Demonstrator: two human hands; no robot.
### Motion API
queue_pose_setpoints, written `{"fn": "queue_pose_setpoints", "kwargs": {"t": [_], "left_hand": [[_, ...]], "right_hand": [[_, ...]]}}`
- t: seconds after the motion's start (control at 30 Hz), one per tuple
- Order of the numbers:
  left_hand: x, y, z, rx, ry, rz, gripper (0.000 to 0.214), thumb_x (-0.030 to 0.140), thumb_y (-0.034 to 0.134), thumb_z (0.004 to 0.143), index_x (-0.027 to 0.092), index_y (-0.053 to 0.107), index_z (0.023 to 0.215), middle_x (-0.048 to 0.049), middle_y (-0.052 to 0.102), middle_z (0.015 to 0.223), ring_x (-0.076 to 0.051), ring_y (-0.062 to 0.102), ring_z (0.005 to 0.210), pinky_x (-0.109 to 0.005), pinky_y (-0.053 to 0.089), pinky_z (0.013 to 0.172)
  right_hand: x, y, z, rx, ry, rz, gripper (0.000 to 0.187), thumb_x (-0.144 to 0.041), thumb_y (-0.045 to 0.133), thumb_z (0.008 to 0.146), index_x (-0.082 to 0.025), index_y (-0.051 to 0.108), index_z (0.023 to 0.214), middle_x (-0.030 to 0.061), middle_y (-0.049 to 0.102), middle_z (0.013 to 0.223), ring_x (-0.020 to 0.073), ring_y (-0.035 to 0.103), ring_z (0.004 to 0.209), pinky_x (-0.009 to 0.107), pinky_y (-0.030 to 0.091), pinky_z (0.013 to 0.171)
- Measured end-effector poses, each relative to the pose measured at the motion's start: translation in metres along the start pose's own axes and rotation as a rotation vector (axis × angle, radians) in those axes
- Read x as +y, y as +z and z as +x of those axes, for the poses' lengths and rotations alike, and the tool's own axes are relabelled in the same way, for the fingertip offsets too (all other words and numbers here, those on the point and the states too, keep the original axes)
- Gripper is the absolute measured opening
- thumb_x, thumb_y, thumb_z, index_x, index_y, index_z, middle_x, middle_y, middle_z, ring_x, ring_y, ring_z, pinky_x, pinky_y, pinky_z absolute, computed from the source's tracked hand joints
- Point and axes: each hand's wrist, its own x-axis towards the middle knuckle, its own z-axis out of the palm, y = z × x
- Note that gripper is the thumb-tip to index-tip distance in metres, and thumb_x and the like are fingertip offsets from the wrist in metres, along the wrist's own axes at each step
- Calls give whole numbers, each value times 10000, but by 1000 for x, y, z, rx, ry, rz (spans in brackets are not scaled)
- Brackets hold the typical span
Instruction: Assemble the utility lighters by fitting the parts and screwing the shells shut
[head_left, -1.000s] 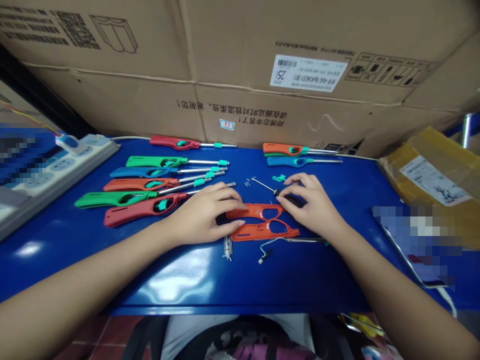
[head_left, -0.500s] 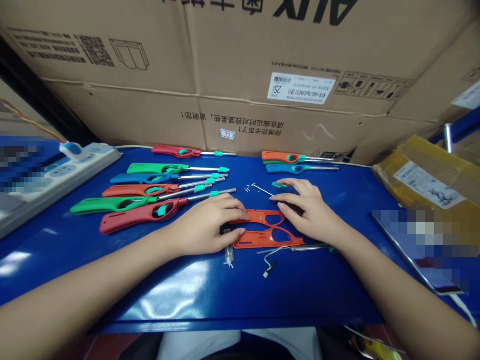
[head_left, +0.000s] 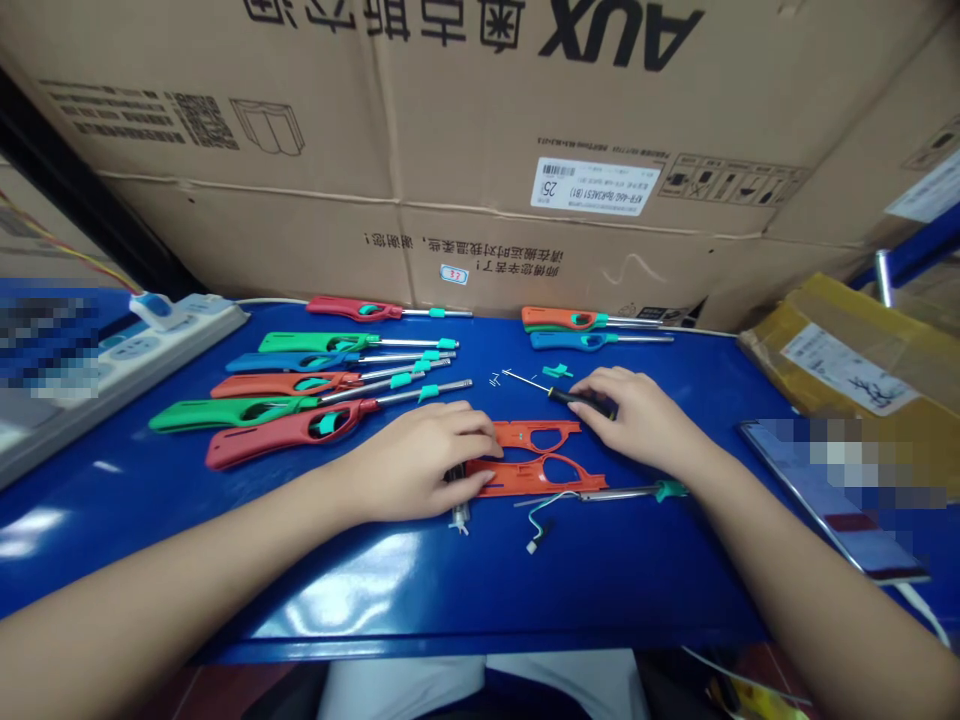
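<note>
Two orange lighter shell halves (head_left: 536,478) lie side by side, inner faces up. My left hand (head_left: 431,455) rests over their left ends, thumb and fingers apart. Partly under it is a small clear fuel tank (head_left: 459,518). My right hand (head_left: 637,415) has its fingers around the black handle of a screwdriver (head_left: 559,393), which lies on the table with its tip to the left. Just beyond the handle is a teal trigger piece (head_left: 556,371). Several tiny screws (head_left: 495,379) lie near the tip. Below the shells are a metal lighter tube (head_left: 626,493) and a wired igniter (head_left: 536,540).
Several assembled lighters (head_left: 292,430) lie at the left, and a few more (head_left: 566,320) at the back. A power strip (head_left: 172,335) borders the left side. A phone (head_left: 832,500) and a taped box (head_left: 862,360) stand right. A large carton (head_left: 465,150) walls the back.
My right hand has drawn back to the right, away from the teal trigger piece, and its fingers are now at the screwdriver handle. My left hand has hardly moved.
</note>
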Motion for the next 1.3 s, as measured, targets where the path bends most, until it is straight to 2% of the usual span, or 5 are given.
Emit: {"fn": "queue_pose_setpoints", "kwargs": {"t": [0.33,0.67,1.03,1.17,1.3], "left_hand": [[-1,4,-1,14,-35,-16,237,243,552,993,186,712,1158,-80,692,1168,-242,653,1049,-410,541,949],[-2,5,0,46,-25,-58,243,232,557,987,180,725,1154,-90,697,1158,-237,656,1053,-394,543,949],[-3,9,0,65,-48,-81,235,236,554,999,184,733,1142,-70,700,1142,-208,654,1029,-364,534,945],[-4,8,1,152,-94,-80,234,252,518,1021,185,719,1121,-66,709,1121,-211,632,1063,-373,520,984],[-7,1,2,179,-243,78,277,338,507,1029,161,661,1176,-96,705,1160,-271,592,1142,-456,505,1023]], "right_hand": [[9,10,5,88,2,51,148,-283,587,941,-208,702,996,101,728,1025,297,659,979,482,518,890],[9,-8,21,154,-1,120,132,-257,582,891,-197,675,964,103,695,984,265,668,897,421,540,811],[13,10,15,208,-22,177,127,-262,569,909,-199,665,964,105,698,975,266,663,882,422,539,791],[12,7,15,210,-37,187,135,-267,565,916,-205,673,967,101,698,984,260,665,885,409,534,789],[9,6,14,242,-24,195,136,-262,552,923,-202,658,983,104,694,1004,265,665,914,408,529,802]]}}
